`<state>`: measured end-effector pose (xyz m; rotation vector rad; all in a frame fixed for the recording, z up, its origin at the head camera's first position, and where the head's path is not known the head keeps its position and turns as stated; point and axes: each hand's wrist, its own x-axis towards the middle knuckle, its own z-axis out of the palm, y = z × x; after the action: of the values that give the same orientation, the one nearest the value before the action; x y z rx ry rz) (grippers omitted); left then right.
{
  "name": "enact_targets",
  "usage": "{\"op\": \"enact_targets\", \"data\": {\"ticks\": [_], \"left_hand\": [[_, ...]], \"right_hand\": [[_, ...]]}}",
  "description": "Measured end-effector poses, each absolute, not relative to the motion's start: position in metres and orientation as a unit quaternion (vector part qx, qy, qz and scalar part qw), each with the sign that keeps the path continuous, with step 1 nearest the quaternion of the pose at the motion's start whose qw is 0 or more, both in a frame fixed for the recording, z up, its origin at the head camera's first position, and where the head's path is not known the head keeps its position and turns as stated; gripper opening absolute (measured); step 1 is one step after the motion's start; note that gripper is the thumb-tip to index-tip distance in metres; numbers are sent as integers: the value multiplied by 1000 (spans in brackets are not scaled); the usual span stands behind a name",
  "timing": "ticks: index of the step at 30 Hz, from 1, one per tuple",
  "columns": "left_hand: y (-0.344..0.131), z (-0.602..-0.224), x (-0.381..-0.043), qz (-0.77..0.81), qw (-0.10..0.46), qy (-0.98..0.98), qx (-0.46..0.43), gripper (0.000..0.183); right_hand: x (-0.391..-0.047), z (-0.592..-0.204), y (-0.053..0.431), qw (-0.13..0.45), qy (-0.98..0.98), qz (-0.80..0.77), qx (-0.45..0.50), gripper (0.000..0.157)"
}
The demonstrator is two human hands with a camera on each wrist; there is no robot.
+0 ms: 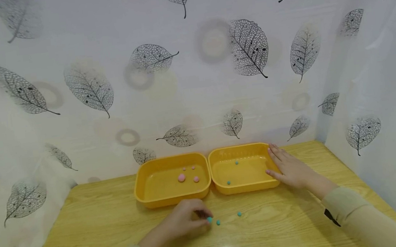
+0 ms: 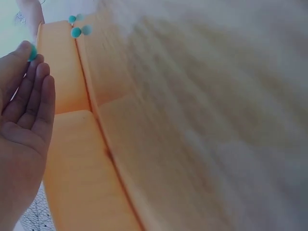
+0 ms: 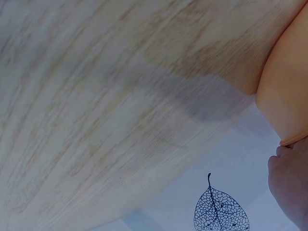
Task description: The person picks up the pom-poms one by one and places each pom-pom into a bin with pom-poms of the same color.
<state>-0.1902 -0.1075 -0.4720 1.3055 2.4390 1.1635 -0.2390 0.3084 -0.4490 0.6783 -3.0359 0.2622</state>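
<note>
in head view, left hand (image 1: pixel 183 220) pinched a teal ball (image 1: pixel 209 219) between thumb and fingers, right hand (image 1: pixel 291 168) rested straight fingers on the right yellow tray (image 1: pixel 246 188), in left wrist view, ball sat at thumb tip, in right wrist view, finger spread could not be told

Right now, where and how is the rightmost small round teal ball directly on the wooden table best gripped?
Probably pinch the ball at opposite sides, from above: it is round and lies apart from the right-hand yellow tray.
</note>
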Motion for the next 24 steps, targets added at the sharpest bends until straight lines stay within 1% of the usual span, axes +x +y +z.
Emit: {"op": "enact_targets", "data": {"ticks": [3,8,11,17,24], "left_hand": [[-102,-467,-192,395,69,809,429,12],[-93,-455,-197,414,84,808,411,13],[-87,-447,-201,416,77,807,412,12],[-77,-434,-213,416,45,804,423,12],[-68,-424,-229,459,28,793,400,14]], "right_hand": [[-239,-449,308,10,-972,87,217,86],[-239,-449,308,8,-972,89,218,86],[-239,-449,308,8,-972,89,218,86],[-239,-449,308,9,-972,88,218,86],[-239,-449,308,12,-972,83,219,86]]}}
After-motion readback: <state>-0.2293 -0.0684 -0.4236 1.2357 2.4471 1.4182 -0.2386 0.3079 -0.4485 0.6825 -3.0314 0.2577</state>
